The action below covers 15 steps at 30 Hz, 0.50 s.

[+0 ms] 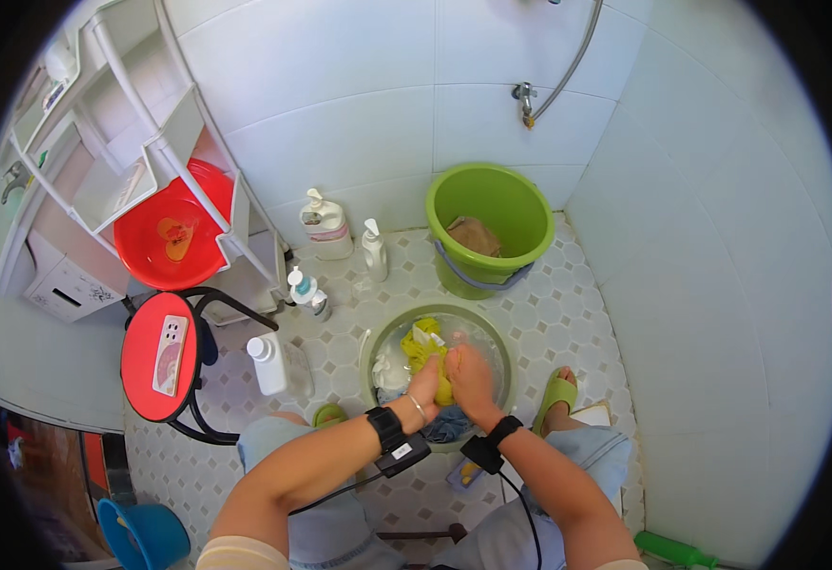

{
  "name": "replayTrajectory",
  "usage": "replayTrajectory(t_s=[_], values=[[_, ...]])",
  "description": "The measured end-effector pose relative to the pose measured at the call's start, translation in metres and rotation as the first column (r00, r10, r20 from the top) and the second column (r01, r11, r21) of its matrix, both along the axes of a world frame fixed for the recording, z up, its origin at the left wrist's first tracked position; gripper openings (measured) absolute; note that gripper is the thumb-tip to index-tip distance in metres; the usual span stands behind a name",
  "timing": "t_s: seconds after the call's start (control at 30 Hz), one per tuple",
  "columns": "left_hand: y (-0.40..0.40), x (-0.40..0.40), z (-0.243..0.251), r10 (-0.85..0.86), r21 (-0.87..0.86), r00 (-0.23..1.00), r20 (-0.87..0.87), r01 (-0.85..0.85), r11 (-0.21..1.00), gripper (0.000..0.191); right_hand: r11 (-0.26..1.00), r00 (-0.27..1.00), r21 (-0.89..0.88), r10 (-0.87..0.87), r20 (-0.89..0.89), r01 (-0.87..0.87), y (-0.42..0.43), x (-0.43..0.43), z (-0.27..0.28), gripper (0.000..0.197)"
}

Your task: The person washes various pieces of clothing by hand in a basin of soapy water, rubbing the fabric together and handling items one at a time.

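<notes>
A round green basin (pixel 366 363) of water stands on the tiled floor between my feet. Over it, my left hand (pixel 426 388) and my right hand (pixel 470 377) press close together on a wet yellow cloth (pixel 423 342), which is bunched up between them. Part of the cloth hangs below my fingers, and a small white patch shows on it. In the water lie a white cloth (pixel 389 372) at the left and a dark blue cloth (pixel 448 425) nearest me. My fingertips are partly hidden by my hands.
Beyond the basin stands a green bucket (pixel 537 214) holding a brown cloth (pixel 474 236). Pump bottles (pixel 329 231) and a white capped bottle (pixel 273 370) stand to the left. A red stool (pixel 138 356) carries a phone (pixel 170 356). A soap dish (pixel 464 476) lies before me.
</notes>
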State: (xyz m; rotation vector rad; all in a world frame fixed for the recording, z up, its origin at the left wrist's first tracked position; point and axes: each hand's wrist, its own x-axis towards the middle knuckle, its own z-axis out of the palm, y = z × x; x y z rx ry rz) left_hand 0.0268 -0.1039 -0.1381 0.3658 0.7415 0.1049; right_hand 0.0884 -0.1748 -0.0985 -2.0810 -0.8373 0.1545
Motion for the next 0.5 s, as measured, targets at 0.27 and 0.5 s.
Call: replayTrajectory(t_s=[0.27,0.5], values=[[0.032,0.000,0.029,-0.145,0.769,0.802,-0.579,0.597,0.231,0.038,0.994,0.966,0.069,-0.064,-0.250,0.084,0.001,-0.017,-0.011,0.030],[-0.013,-0.015,0.008,-0.360,0.900,0.849,-0.387,0.262,-0.349,0.027,0.986,0.157,0.157,0.145,-0.977,0.064,-0.018,0.019,-0.011,0.040]])
